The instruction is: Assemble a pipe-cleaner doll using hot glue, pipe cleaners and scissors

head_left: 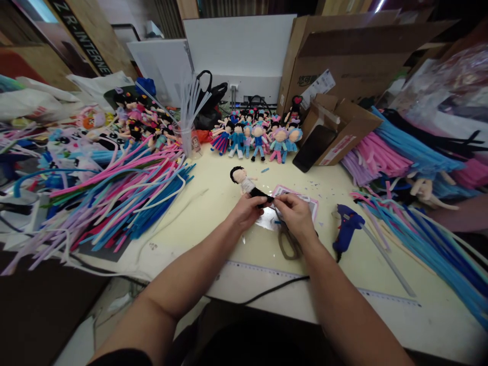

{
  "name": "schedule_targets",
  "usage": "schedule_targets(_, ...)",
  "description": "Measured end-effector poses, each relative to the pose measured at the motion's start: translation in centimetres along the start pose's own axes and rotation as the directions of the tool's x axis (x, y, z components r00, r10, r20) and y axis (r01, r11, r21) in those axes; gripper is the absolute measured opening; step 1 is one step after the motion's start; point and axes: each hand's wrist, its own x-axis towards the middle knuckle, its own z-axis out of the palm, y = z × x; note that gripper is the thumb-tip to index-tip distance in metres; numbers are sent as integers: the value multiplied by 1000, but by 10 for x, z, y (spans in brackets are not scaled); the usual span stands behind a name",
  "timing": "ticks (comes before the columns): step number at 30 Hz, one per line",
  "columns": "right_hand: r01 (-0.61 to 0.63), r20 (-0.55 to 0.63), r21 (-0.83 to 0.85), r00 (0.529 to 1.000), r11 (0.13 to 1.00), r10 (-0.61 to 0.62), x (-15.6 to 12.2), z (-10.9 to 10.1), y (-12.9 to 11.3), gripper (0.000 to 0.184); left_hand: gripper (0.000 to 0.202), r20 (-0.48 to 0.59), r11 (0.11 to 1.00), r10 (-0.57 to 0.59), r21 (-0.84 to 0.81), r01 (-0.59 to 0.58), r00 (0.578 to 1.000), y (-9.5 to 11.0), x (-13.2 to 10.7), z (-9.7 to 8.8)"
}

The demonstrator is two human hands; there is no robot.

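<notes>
Over the middle of the table I hold a small pipe-cleaner doll [248,185] with black hair, a white top and black legs. It lies tilted, its head to the upper left. My left hand [248,209] is closed around its black legs. Close by on the right, my right hand [294,212] pinches at the end of the legs; the fingertips cover exactly what they grip. A pair of scissors [288,243] lies partly under my right hand. Beneath both hands is a pink-edged card or pad [313,207], partly covered.
Finished dolls [258,140] stand in a group at the back. Bundles of pipe cleaners [152,198] fill the left, with more bundles [404,218] at right. A blue glue gun [347,226], a phone [314,147], an open carton [343,127] and a ruler [259,270] surround the workspace.
</notes>
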Motion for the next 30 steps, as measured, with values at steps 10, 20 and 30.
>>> schedule_targets(10,-125,25,109,992,986,123,2,1,1,20,26,-12,1000,18,2,-18,1000,-2,2,-2)
schedule_targets(20,-147,26,52,989,988,146,1,0,-1,25,23,-33,999,33,9,-33,999,0,3,1)
schedule_targets(30,-299,107,170,953,939,284,2,2,3,25,18,-19,984,128,128,-124,992,-4,4,-2)
